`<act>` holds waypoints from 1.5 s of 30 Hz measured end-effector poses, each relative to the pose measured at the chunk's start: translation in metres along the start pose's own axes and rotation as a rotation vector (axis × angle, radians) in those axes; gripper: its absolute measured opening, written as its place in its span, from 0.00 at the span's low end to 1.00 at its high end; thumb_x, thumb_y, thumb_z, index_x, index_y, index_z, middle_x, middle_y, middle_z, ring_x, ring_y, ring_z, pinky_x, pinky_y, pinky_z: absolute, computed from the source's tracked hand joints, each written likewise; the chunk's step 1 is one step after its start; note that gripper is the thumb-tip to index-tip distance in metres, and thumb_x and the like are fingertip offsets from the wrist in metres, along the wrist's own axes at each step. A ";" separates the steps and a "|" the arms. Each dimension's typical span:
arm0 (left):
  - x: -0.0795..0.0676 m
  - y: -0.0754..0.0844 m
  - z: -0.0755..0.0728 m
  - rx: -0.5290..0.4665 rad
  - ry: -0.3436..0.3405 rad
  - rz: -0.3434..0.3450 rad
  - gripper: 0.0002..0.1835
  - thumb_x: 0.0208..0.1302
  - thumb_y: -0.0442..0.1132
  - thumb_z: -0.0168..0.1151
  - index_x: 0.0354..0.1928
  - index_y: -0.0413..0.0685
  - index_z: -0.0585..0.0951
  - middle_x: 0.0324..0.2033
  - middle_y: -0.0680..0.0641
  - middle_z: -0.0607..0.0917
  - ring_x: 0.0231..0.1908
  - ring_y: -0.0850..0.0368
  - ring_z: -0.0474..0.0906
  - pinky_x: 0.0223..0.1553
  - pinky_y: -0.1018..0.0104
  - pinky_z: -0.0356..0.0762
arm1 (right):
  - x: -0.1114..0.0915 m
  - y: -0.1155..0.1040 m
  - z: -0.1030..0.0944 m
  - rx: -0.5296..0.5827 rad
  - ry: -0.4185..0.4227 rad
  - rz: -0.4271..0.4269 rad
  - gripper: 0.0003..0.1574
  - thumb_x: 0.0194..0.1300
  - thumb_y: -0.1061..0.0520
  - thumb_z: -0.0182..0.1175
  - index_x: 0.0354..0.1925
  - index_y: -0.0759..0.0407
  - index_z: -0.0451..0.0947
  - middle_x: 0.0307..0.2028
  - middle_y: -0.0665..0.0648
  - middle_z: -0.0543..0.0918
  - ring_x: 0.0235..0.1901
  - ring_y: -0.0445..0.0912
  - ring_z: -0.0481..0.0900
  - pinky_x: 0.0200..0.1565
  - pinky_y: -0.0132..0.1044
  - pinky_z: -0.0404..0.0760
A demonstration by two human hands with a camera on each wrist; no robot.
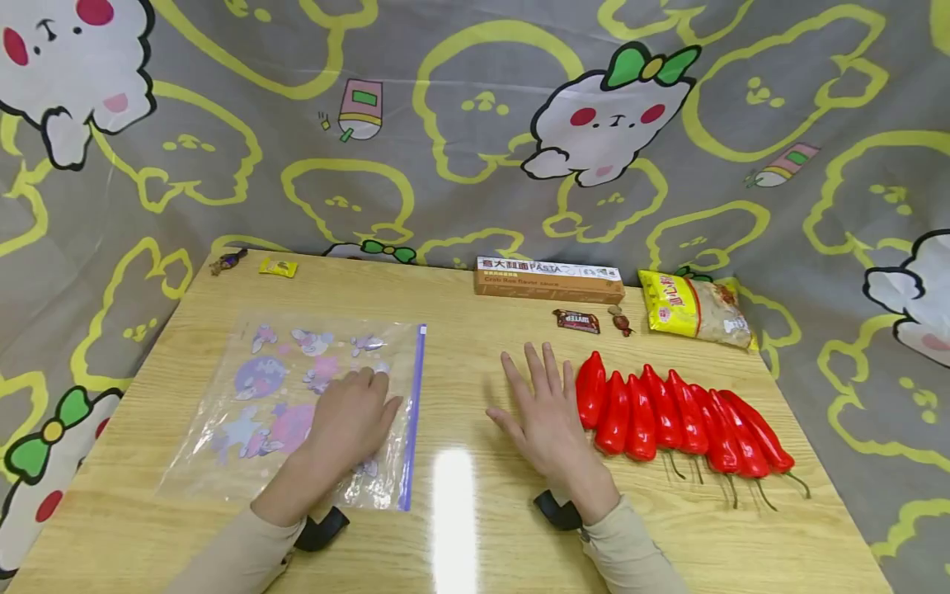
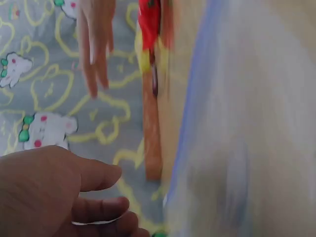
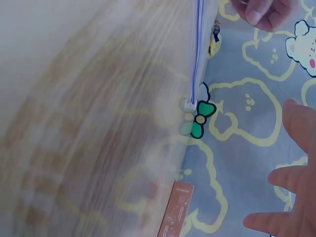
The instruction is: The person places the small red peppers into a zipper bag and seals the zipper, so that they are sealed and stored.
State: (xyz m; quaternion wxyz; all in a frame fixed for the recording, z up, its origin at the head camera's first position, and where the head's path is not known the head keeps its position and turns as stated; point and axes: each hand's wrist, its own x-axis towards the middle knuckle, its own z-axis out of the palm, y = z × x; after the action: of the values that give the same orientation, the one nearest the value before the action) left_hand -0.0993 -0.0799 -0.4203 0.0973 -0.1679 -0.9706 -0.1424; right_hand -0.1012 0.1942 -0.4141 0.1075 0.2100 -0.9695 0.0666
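My left hand hovers over a clear zip bag printed with pink and lilac figures. Its fingers are loosely bent, and the left wrist view shows nothing between the thumb and fingers. The bag lies flat, its purple zip edge on the right. My right hand is spread above the table, palm down and holding nothing. Just right of it several glossy red peppers lie side by side in a row, most with thin green stems toward the front.
Along the back stand a pasta box and a yellow bag of food. A brown-wrapped bar and a small wrapped candy lie before them. Far left are a dark-wrapped candy and a yellow packet. Patterned cloth surrounds the table.
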 end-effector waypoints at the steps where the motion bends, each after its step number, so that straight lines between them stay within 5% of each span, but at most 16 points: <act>1: 0.000 0.005 0.003 -0.054 -0.037 -0.014 0.15 0.60 0.47 0.58 0.24 0.44 0.72 0.20 0.48 0.72 0.20 0.52 0.70 0.21 0.61 0.69 | 0.000 -0.001 0.001 0.006 -0.006 -0.006 0.44 0.63 0.33 0.46 0.70 0.49 0.49 0.69 0.64 0.49 0.69 0.60 0.37 0.63 0.61 0.40; 5: -0.002 0.020 0.016 -0.224 -0.226 -0.081 0.19 0.62 0.48 0.55 0.16 0.50 0.68 0.12 0.53 0.67 0.12 0.60 0.63 0.12 0.68 0.62 | -0.001 -0.004 0.004 0.001 -0.017 -0.017 0.43 0.64 0.34 0.45 0.70 0.50 0.50 0.69 0.64 0.49 0.69 0.60 0.38 0.64 0.61 0.42; 8: -0.004 0.024 0.024 -0.238 -0.280 -0.095 0.20 0.60 0.50 0.56 0.15 0.50 0.68 0.11 0.53 0.67 0.11 0.60 0.63 0.10 0.69 0.62 | -0.001 -0.004 0.004 -0.011 -0.014 -0.017 0.43 0.64 0.34 0.45 0.70 0.50 0.51 0.69 0.64 0.50 0.69 0.60 0.39 0.63 0.61 0.43; 15: -0.003 0.022 0.027 -0.278 -0.224 -0.083 0.16 0.57 0.43 0.60 0.17 0.46 0.69 0.11 0.52 0.68 0.12 0.60 0.63 0.13 0.69 0.62 | 0.000 -0.004 0.002 0.004 -0.019 -0.020 0.43 0.64 0.35 0.46 0.70 0.50 0.50 0.69 0.64 0.49 0.69 0.61 0.38 0.63 0.61 0.41; 23: -0.001 0.017 0.019 -0.340 -0.250 -0.078 0.12 0.55 0.32 0.52 0.16 0.47 0.67 0.11 0.51 0.67 0.10 0.61 0.62 0.11 0.70 0.61 | 0.000 -0.008 0.001 0.034 -0.001 -0.056 0.40 0.64 0.37 0.48 0.69 0.51 0.54 0.68 0.62 0.53 0.69 0.60 0.41 0.64 0.60 0.42; 30: 0.001 0.013 0.006 -0.385 -0.263 -0.115 0.11 0.55 0.31 0.52 0.17 0.46 0.68 0.11 0.52 0.68 0.07 0.64 0.61 0.08 0.74 0.60 | 0.005 -0.038 -0.004 0.260 0.058 -0.328 0.27 0.60 0.55 0.59 0.58 0.60 0.71 0.57 0.57 0.74 0.61 0.54 0.65 0.62 0.52 0.59; 35: 0.000 0.012 -0.002 -0.399 -0.227 -0.078 0.14 0.59 0.33 0.52 0.16 0.48 0.68 0.09 0.54 0.66 0.05 0.68 0.58 0.07 0.77 0.57 | 0.009 -0.061 0.001 0.309 0.058 -0.493 0.26 0.60 0.59 0.56 0.58 0.60 0.70 0.56 0.55 0.75 0.58 0.49 0.69 0.61 0.43 0.63; 45: -0.005 0.017 -0.012 -0.427 -0.169 -0.072 0.16 0.54 0.30 0.51 0.12 0.50 0.65 0.06 0.56 0.63 0.04 0.69 0.56 0.06 0.76 0.54 | 0.009 -0.077 0.008 0.366 -0.046 -0.445 0.29 0.62 0.58 0.53 0.62 0.56 0.64 0.53 0.51 0.76 0.55 0.40 0.71 0.58 0.32 0.67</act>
State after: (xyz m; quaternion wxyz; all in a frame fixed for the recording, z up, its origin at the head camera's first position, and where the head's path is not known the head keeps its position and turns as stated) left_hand -0.0869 -0.0698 -0.4059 -0.0270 -0.1610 -0.9286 -0.3332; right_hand -0.0782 0.1198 -0.4136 0.0580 0.4350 -0.8736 0.2104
